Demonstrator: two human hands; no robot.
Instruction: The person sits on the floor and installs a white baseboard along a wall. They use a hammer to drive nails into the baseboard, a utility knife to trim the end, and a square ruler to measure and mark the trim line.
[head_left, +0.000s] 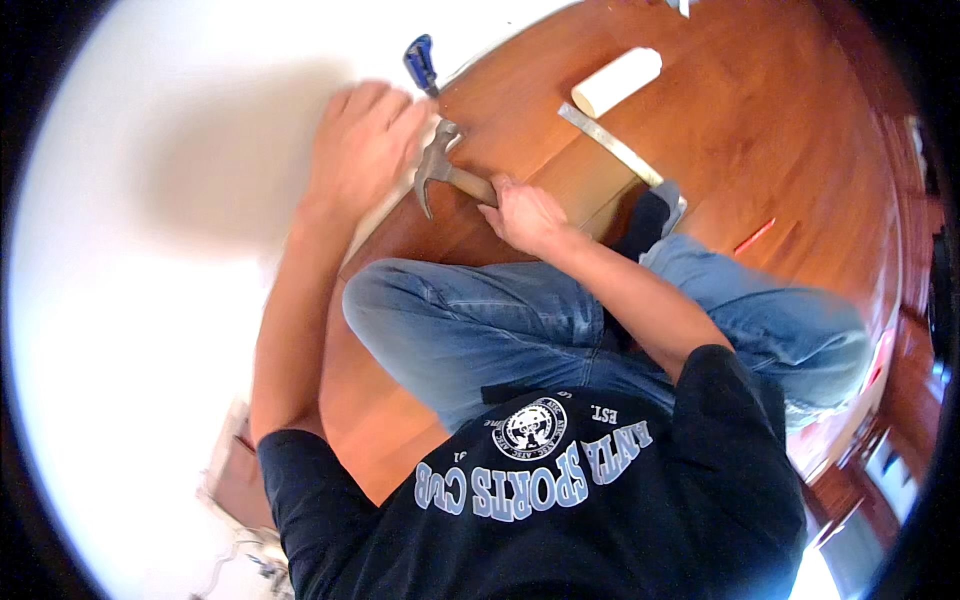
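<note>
My right hand (526,217) is closed round the wooden handle of a claw hammer (437,172). The hammer's metal head is close to the foot of the white wall, its claw curving toward me. My left hand (368,142) is up by the wall, just left of the hammer head, with fingers bent and pressed together. Its fingertips come down at a pale strip (385,212) along the bottom of the wall; whatever they grip there is hidden. Beyond that hand lies a tool with a blue handle (420,62), its kind unclear.
On the reddish-brown wood floor (800,120) lie a white cylinder (617,82), a metal ruler (612,144) and a thin red stick (754,236). My crossed legs in jeans (480,310) are close below my hands. The white wall (150,300) borders my left side.
</note>
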